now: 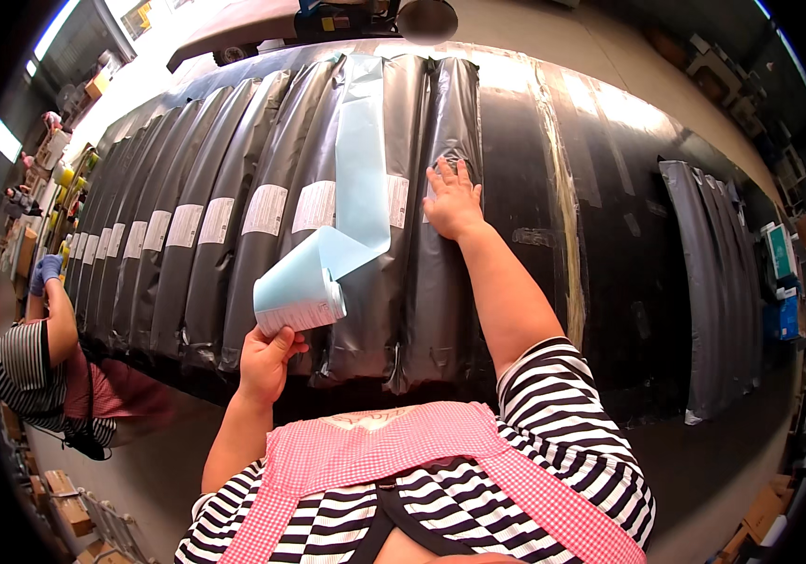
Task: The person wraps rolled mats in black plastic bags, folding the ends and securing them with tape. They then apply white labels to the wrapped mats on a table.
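Between its thumb and fingers, my left hand (271, 362) holds a label roll (296, 287) with pale blue backing and white printed labels. A loose blue strip (362, 160) trails from the roll across the packages toward the far side. My right hand (454, 199) lies flat, fingers spread, on a long black plastic-wrapped package (439, 310), over a white label that shows only at its edge. To the left lies a row of several similar black packages, each with a white label (265, 209) near its middle.
The packages rest on a long black-covered table (525, 301) with tape strips across it. More dark packages (709, 282) lie at the right end. Another person with gloved hands (46, 270) stands at the left end. A wheeled cart (252, 26) stands beyond the table.
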A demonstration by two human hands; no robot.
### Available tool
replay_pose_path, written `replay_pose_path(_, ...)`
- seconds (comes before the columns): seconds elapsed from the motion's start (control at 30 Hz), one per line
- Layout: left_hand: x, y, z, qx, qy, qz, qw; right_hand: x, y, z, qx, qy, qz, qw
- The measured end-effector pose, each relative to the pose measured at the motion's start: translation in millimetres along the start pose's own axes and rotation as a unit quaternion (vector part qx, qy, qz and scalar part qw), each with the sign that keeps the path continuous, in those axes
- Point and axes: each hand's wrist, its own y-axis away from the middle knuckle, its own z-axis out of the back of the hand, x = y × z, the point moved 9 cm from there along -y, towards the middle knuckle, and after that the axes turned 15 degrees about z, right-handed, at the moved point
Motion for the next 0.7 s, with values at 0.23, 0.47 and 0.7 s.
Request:
replay_pose_path(0.23, -2, 17, 11, 0.023, 0.011, -0.019, 0.999, 90, 64, -17, 0.193, 0.108, 0.113, 0.969)
replay_pose_path(0.47, -14, 35, -13, 0.043, 0.045, -0.009, 0.998, -8, 35, 16, -0.138, -0.026, 0.007, 0.990)
replay_pose_path(0.7, -18, 62, -33, 0.081, 0.013, -0.014, 0.997, 5, 123, -15, -0.077, -0.283, -0.091, 0.952)
